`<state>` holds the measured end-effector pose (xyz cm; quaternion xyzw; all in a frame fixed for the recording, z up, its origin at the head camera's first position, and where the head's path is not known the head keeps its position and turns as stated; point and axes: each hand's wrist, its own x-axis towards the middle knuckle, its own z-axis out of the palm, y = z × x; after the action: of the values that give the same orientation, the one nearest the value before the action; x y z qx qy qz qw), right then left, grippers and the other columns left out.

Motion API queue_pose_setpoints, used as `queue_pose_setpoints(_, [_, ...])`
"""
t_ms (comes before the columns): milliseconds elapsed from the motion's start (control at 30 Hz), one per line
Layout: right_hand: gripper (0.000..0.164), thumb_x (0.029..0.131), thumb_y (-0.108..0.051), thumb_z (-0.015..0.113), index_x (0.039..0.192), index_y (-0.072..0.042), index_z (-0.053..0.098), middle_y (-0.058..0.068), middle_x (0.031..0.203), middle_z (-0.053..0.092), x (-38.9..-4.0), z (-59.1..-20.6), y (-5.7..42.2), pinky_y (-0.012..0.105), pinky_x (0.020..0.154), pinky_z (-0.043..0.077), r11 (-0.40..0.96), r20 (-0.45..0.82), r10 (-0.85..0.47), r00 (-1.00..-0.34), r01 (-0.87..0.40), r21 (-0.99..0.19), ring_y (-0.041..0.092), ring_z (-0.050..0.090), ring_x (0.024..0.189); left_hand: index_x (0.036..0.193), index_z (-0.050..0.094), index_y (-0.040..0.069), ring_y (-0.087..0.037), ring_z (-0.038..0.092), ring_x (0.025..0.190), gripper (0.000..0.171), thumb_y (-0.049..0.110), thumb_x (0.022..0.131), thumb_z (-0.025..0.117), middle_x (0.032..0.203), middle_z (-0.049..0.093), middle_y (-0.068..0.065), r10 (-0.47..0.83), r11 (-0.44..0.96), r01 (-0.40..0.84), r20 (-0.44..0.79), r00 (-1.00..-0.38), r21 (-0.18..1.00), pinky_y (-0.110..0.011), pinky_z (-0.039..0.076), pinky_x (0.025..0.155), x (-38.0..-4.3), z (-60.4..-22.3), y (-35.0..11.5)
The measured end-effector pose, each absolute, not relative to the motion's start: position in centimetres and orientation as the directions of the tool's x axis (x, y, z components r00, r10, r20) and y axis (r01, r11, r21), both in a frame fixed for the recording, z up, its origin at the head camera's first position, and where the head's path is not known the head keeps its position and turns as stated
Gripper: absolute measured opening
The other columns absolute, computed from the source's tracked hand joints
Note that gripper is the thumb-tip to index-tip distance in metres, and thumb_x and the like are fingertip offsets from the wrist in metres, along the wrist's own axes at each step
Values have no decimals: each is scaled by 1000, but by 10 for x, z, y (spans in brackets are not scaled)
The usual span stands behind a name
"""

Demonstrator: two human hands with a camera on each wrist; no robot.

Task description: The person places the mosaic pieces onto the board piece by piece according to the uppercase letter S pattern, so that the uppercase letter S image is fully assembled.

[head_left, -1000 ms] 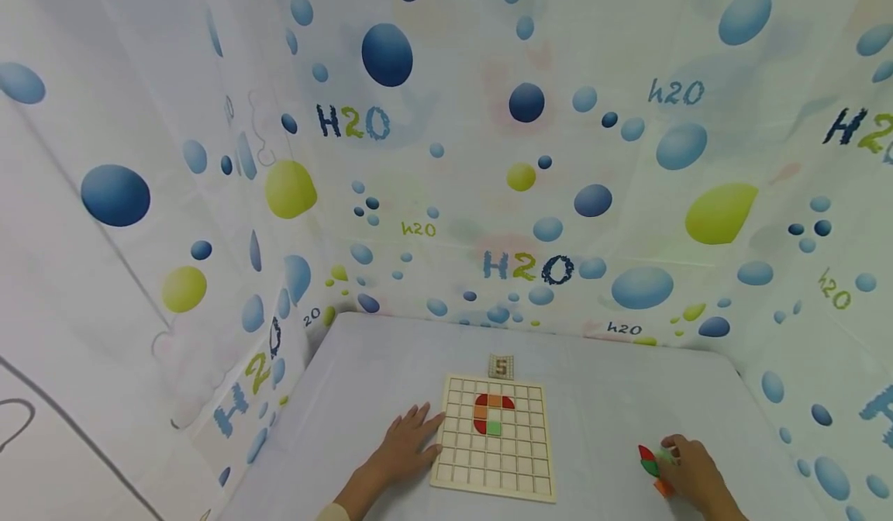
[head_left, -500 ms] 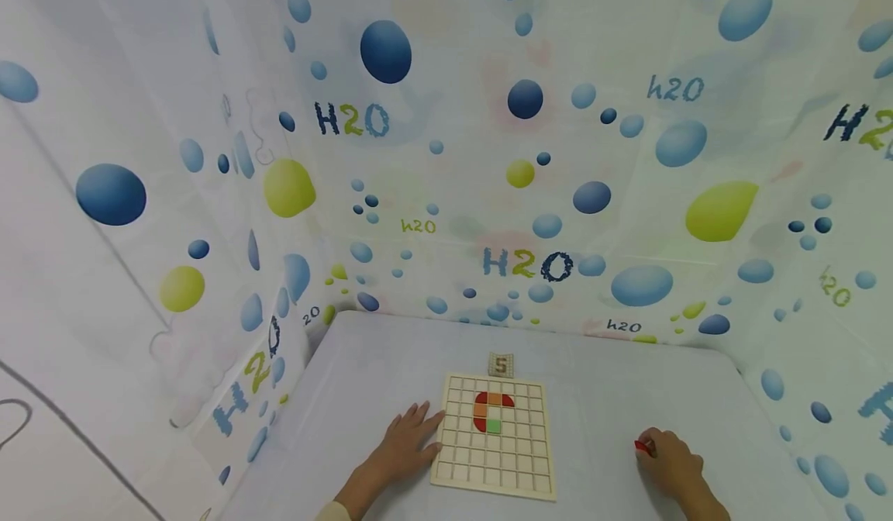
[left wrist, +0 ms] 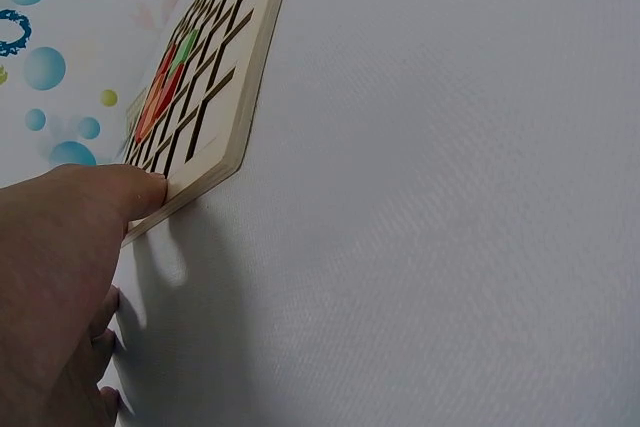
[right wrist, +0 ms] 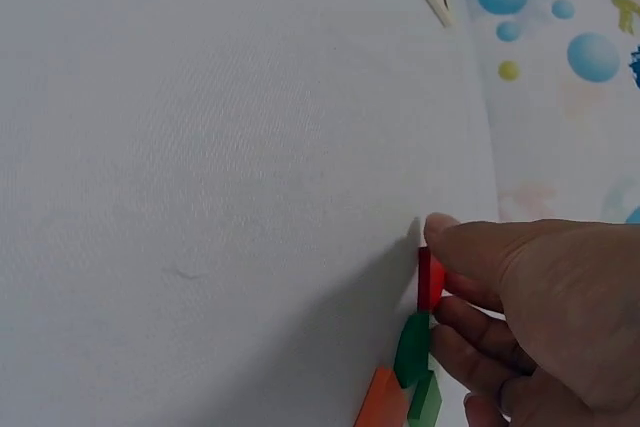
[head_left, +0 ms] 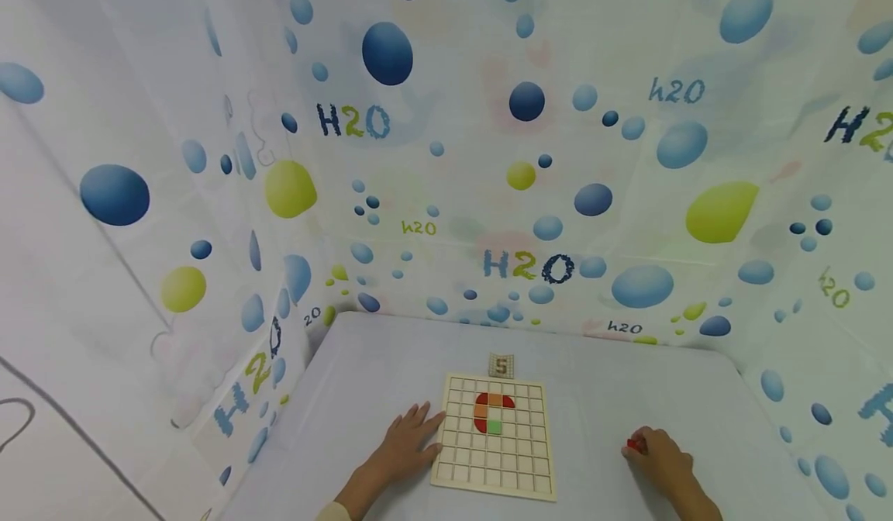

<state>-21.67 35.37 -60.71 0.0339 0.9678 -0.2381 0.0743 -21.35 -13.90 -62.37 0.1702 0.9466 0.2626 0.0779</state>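
A wooden grid board (head_left: 494,498) lies on the white table. Several red and orange tiles (head_left: 480,411) and one light green tile (head_left: 494,427) form a hooked shape in its upper cells. My left hand (head_left: 405,447) rests at the board's left edge, fingers spread, thumb touching the frame in the left wrist view. Off to the board's right, my right hand (head_left: 666,463) pinches a red tile (right wrist: 428,282) between thumb and fingers. Close below it in the right wrist view are a dark green tile (right wrist: 412,349), an orange tile (right wrist: 382,399) and a light green tile (right wrist: 425,399).
Just beyond the board's top edge sits a small square card (head_left: 501,365) marked with what looks like an S or 5. A white curtain (head_left: 460,156) with blue and green drops surrounds the table (head_left: 593,381) at the back and sides.
My right hand has shifted slightly left and now pinches the red tile. The loose tiles seen earlier beside it are covered by the hand in the head view. My left hand stays put.
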Motion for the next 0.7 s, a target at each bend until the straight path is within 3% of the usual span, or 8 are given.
queue_pose_setpoints(367, [28, 92, -11, 80, 109, 5, 66, 14, 98, 65, -220, -611, 334, 54, 74, 49, 884, -142, -13, -990, 55, -465, 29, 64, 92, 158, 50, 18, -48, 29, 156, 59, 42, 105, 61, 168, 36, -22, 357, 813, 274, -68, -932, 514, -72, 23, 123, -215, -624, -139])
queue_pose_setpoints(700, [27, 94, -13, 79, 110, 4, 66, 7, 96, 64, -227, -612, 298, 46, 82, 56, 850, -115, -59, -992, 11, -527, 19, 61, 87, 158, 51, 18, -47, 30, 156, 58, 40, 105, 62, 168, 37, -21, 357, 816, 276, -68, -931, 508, -71, 24, 123, -213, -621, -139])
